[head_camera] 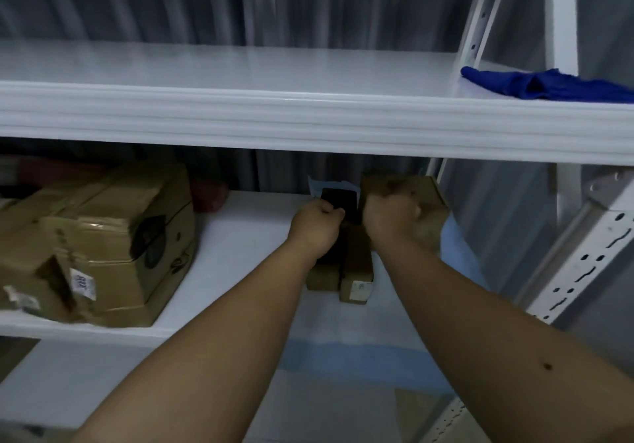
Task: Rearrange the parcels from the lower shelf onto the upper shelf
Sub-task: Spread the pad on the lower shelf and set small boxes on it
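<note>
On the lower shelf (240, 247), two small brown cartons (356, 271) lie side by side nearest the front edge, and just beyond them the left hand (317, 224) is curled round a dark flat parcel (339, 202) while the right hand (391, 217) is clamped on a small cardboard box (429, 199). Both held parcels are judged light and stiff, best taken across their short sides, though the dark one may be slick. Farther up, the upper shelf (274, 72) bears only a blue cloth (549, 85) at far right.
</note>
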